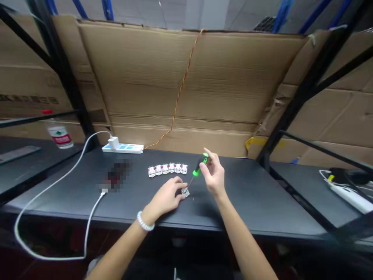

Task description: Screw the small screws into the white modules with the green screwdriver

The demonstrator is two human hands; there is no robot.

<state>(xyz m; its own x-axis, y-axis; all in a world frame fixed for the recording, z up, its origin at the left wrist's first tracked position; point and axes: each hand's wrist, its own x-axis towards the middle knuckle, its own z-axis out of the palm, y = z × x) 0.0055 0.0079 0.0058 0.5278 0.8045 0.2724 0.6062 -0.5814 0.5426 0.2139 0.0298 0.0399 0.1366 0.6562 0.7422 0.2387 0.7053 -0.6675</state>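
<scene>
My left hand (167, 196) rests on the dark table (247, 198) with its fingers pinched on a small white part (185, 191). My right hand (214, 173) is closed round a green-handled screwdriver (199, 167), tilted so its thin shaft points down at that part. Just behind them lies a row of several small white and pink parts (167, 169). A white bead bracelet sits on my left wrist.
A white power strip (124, 147) with a plugged charger lies at the back left; its white cable (52, 182) loops over the front edge. A blurred object (115, 177) lies left of centre. A bottle (60, 134) stands far left. Cardboard (189, 85) walls the back. Another power strip (348, 192) is at right.
</scene>
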